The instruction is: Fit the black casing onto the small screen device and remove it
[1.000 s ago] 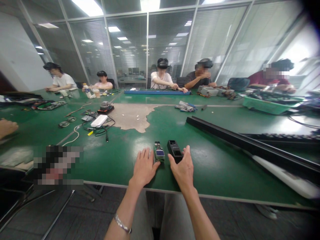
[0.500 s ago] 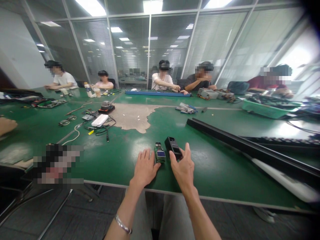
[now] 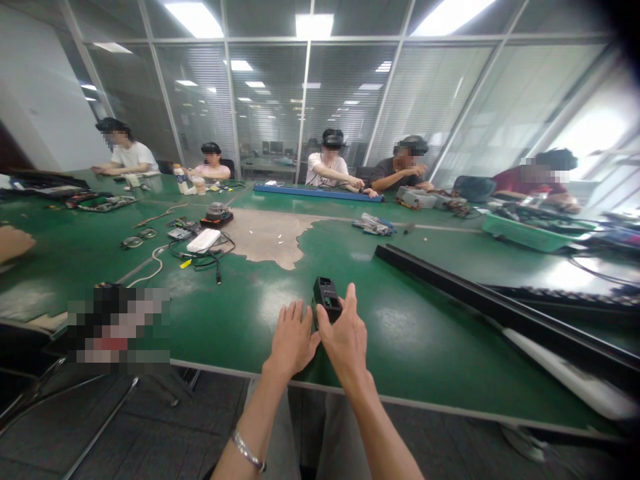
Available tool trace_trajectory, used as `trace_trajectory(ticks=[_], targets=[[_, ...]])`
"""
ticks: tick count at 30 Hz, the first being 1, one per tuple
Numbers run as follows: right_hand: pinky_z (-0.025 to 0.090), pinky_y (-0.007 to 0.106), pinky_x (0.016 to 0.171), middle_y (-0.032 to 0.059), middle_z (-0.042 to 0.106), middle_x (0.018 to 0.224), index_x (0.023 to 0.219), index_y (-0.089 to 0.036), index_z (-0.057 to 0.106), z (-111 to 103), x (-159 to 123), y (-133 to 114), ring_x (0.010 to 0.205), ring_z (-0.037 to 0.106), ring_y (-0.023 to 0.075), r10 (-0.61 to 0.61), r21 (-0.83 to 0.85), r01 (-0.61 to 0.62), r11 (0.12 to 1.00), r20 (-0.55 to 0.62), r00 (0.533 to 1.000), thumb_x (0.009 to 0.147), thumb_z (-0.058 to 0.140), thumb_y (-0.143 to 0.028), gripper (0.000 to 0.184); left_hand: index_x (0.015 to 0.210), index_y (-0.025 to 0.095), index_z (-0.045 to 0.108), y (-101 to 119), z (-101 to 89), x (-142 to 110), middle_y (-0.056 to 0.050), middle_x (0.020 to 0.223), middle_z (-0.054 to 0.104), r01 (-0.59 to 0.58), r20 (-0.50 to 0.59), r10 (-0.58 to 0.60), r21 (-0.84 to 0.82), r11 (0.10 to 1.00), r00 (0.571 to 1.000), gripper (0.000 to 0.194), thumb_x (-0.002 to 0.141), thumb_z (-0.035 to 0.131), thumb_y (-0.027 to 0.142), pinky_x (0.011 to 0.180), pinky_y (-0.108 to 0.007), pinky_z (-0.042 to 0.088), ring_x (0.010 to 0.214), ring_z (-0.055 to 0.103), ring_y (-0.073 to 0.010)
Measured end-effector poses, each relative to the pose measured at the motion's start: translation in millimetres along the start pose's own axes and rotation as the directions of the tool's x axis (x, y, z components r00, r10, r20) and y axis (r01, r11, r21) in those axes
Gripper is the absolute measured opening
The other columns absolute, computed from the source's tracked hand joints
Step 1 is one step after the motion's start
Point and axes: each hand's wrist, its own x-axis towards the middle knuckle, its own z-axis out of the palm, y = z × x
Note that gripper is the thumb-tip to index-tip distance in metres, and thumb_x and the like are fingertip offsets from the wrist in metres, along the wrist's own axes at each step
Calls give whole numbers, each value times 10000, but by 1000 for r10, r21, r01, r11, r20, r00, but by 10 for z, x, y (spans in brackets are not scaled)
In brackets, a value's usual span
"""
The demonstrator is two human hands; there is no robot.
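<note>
My right hand grips a black plastic casing with rectangular cut-outs, thumb on the near left side and fingers along the right. The casing sits over a small green circuit board. Only a green edge of the board shows on the left, and a bit of green shows through an opening. Whether the casing is seated on the board, I cannot tell. My left hand lies palm down on the green table, fingers stretched out, its thumb close to the board's near end.
Long black bars and a white strip lie to the right. Left of centre are a white box, cables and glasses. Gloves and a green basket stand farther off. Several people sit around the table.
My right hand has moved left with the casing, from beside the circuit board to over it. The board's small screen is now covered. My left hand stays nearly in place.
</note>
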Motion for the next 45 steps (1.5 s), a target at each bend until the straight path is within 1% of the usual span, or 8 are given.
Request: trace_trajectory(ticks=[4, 9, 13, 17, 21, 27, 36, 45], targets=[[511, 388, 777, 192, 692, 1096, 1535, -71, 144, 46, -32, -25, 965, 681, 308, -4, -70, 5, 998, 18, 1000, 880, 526, -417, 833, 1468, 163, 372, -2, -16, -9, -151, 1556, 338, -12, 10, 12, 1, 1000, 1000, 565, 960, 374, 411, 1183, -513, 202, 1449, 277, -305], [509, 386, 790, 193, 682, 1117, 1540, -74, 118, 112, -86, 20, 982, 672, 302, 10, -102, -7, 995, 24, 1000, 892, 511, -442, 842, 1471, 145, 364, -5, -11, -9, -144, 1564, 326, -10, 19, 10, -1, 1000, 1000, 564, 950, 366, 363, 1187, -502, 194, 1458, 258, -297], [509, 401, 825, 210, 652, 1190, 1539, -74, 123, 152, -136, 85, 1018, 659, 302, 11, -80, -7, 997, 47, 999, 883, 520, -426, 843, 1487, 123, 335, -9, 0, 4, -147, 1567, 320, -4, 25, 4, 3, 1000, 1000, 585, 951, 348, 358, 1190, -494, 190, 1461, 250, -296], [508, 422, 842, 216, 635, 1217, 1535, -74, 142, 197, -186, 152, 1032, 647, 311, 4, -46, -3, 999, 23, 1000, 877, 522, -426, 837, 1491, 104, 326, -12, 5, 10, -153, 1572, 305, -8, 40, 8, 13, 1000, 999, 604, 947, 362, 363, 1190, -492, 191, 1464, 238, -300], [503, 438, 861, 245, 599, 1269, 1530, -59, 160, 248, -225, 221, 1062, 634, 326, 15, -37, -14, 999, 27, 1000, 880, 515, -443, 834, 1490, 114, 336, -2, -1, 13, -142, 1568, 319, -7, 31, 7, 17, 1000, 1000, 572, 970, 310, 352, 1190, -487, 192, 1459, 251, -291], [467, 460, 953, 241, 542, 1356, 1535, -56, 136, 300, -224, 283, 1198, 557, 332, -12, 17, 12, 1000, 12, 1000, 860, 549, -489, 903, 1494, 117, 334, 16, -21, 15, -144, 1564, 325, -15, 43, 13, 40, 999, 999, 567, 969, 310, 329, 1188, -490, 192, 1457, 251, -291], [502, 441, 871, 208, 634, 1232, 1536, -75, 163, 227, -148, 209, 1052, 639, 317, 23, 40, -23, 999, 11, 1000, 890, 516, -481, 841, 1484, 151, 357, 29, -50, 9, -136, 1566, 325, -15, 43, 13, 27, 1000, 999, 577, 963, 350, 399, 1186, -504, 202, 1455, 258, -302], [497, 439, 883, 174, 648, 1228, 1537, -107, 176, 84, -32, 91, 1075, 634, 320, 6, 114, 1, 993, -63, 998, 875, 537, -465, 835, 1492, 159, 327, 15, -7, 18, -150, 1561, 330, -21, 27, 20, 23, 1000, 999, 624, 956, 382, 473, 1180, -525, 194, 1452, 266, -312]])
